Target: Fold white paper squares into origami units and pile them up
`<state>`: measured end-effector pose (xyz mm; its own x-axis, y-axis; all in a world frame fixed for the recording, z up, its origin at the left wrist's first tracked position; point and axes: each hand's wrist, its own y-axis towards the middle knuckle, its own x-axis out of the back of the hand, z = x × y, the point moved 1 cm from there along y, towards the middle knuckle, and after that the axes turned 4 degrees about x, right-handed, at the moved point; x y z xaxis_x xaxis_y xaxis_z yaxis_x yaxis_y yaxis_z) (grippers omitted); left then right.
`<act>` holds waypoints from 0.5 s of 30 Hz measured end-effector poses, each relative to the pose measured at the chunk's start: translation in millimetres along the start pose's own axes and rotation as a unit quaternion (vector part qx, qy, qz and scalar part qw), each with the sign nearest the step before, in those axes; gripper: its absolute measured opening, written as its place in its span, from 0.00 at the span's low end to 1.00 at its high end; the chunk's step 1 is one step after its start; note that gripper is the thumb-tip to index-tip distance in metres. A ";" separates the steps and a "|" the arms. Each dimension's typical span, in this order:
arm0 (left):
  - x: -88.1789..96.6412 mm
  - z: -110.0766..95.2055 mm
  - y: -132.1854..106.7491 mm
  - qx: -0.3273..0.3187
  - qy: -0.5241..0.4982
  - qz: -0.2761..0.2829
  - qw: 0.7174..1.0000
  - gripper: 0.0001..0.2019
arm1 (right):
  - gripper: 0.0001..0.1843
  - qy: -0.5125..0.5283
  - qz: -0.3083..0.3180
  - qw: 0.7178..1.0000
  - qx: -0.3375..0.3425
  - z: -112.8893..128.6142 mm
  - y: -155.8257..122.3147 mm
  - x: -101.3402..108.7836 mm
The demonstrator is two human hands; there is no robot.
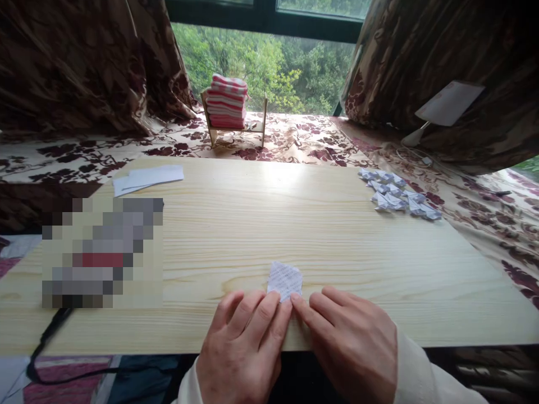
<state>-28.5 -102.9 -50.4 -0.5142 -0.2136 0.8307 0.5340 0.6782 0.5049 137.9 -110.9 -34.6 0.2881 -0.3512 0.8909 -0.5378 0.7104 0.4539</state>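
Observation:
A small folded paper (285,278) with lines of print or writing lies flat near the table's front edge. My left hand (244,342) rests over its lower left edge, fingers bent and close together, fingertips pressing the paper down. From the other side, my right hand (351,328) holds the lower right corner with its index fingertip, while the other fingers curl inward. The two index fingertips nearly meet at the bottom of the paper. Both thumbs are mostly hidden from view.
Several folded paper pieces (393,193) lie at the table's (236,224) back right. White paper strips (147,178) are at the back left, above a pixelated object (105,252) with a black strap (48,334). Behind stand a small rack of pink-and-white cloths (227,104) and a lamp (448,104).

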 end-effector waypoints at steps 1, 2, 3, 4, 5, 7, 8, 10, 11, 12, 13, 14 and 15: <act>-0.1 0.3 0.7 -0.002 -0.009 -0.005 1.000 0.16 | 0.17 -0.008 -0.021 1.000 0.002 1.0 2.2 0.1; -0.3 0.8 1.5 -0.001 -0.016 -0.012 1.000 0.16 | 0.17 -0.018 -0.035 0.999 0.008 1.9 4.6 0.2; -0.7 1.2 2.2 0.000 -0.021 -0.018 1.000 0.15 | 0.18 -0.029 -0.051 0.998 0.013 2.5 7.2 0.7; -1.3 1.9 2.8 0.003 -0.022 -0.024 0.999 0.15 | 0.19 -0.034 -0.047 0.998 0.013 2.6 9.9 1.0; -2.0 2.6 3.2 0.006 -0.022 -0.026 0.999 0.14 | 0.18 -0.028 -0.004 0.999 0.033 2.6 12.3 0.7; -3.5 4.3 3.2 0.005 -0.016 -0.025 1.000 0.13 | 0.17 -0.029 0.026 0.999 0.036 1.1 15.4 1.7; -4.2 5.2 2.8 0.001 -0.013 -0.022 1.000 0.13 | 0.16 -0.032 0.037 0.998 0.038 0.0 15.7 2.4; -5.3 7.1 1.6 -0.007 -0.006 -0.017 1.000 0.13 | 0.14 -0.046 0.045 0.997 0.046 -2.3 13.7 4.4; -5.6 8.0 1.1 -0.011 -0.001 -0.014 1.000 0.13 | 0.14 -0.054 0.047 0.995 0.063 -3.0 11.8 5.6; -5.7 8.7 0.7 -0.011 0.003 -0.012 1.000 0.13 | 0.14 -0.061 0.065 0.993 0.079 -3.7 9.8 6.6; -5.6 9.3 0.4 -0.013 0.008 -0.010 1.000 0.13 | 0.14 -0.065 0.079 0.991 0.092 -4.3 8.2 7.6; -5.4 9.6 0.4 -0.016 0.013 -0.005 1.000 0.14 | 0.15 -0.064 0.085 0.989 0.099 -4.8 7.5 8.6; -4.9 9.6 0.7 -0.020 0.016 0.000 1.000 0.14 | 0.15 -0.059 0.091 0.989 0.097 -5.3 7.7 9.4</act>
<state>-32.1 -94.7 -56.3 -0.4925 -0.2369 0.8375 0.5602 0.6502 0.5133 140.7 -105.4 -22.8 0.0841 -0.3060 0.9483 -0.7174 0.6419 0.2707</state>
